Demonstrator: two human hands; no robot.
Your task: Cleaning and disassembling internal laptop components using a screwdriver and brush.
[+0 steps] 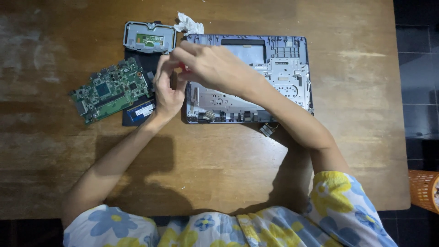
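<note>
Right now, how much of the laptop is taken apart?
Quite a lot. The green circuit board and the touchpad panel lie out on the wooden table. The laptop shell looks mostly bare metal. The left hand and right hand meet over something small and red; I cannot tell what. A few small bits still sit along the shell's front edge.

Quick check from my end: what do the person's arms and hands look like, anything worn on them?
Both hands are bare: the left hand and the right hand show no gloves, rings, watch or bracelets that I can make out. The forearms are uncovered up to short sleeves of a pale top printed with blue and yellow flowers. No cables or markings are visible on the arms.
</note>
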